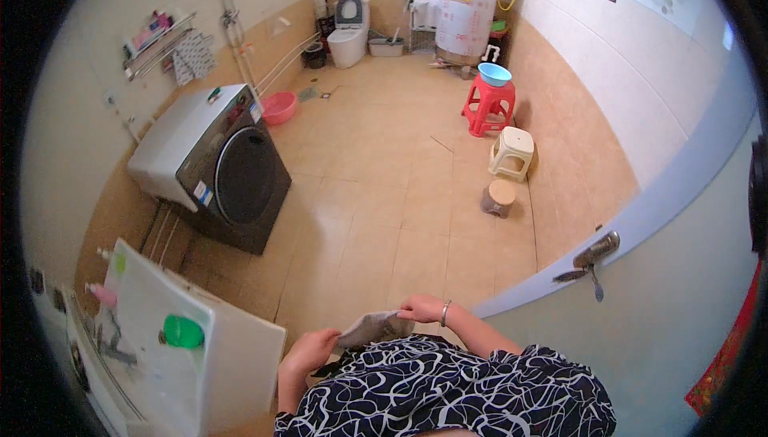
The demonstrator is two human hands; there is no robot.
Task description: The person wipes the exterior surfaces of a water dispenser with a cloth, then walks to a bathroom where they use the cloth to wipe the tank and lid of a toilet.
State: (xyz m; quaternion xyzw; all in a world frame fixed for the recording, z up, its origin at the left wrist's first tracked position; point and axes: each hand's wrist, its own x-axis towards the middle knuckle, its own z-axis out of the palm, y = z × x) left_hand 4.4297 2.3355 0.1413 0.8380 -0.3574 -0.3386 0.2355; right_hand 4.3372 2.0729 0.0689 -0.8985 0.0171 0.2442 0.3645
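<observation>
Close to my body, both hands hold a grey patterned cloth (374, 328). My left hand (310, 351) grips its left end and my right hand (422, 307), with a bracelet at the wrist, grips its right end. The cloth hangs above the tan tiled floor (384, 197). My dark top with white swirls fills the lower edge and hides the cloth's lower part.
A dark front-load washing machine (216, 169) stands at the left, a white sink (172, 341) at lower left. An open door with a metal handle (596, 253) is on my right. Red stool with blue basin (490, 101), white stool (512, 151), small wooden stool (499, 197), pink basin (278, 107), toilet (350, 31) lie ahead.
</observation>
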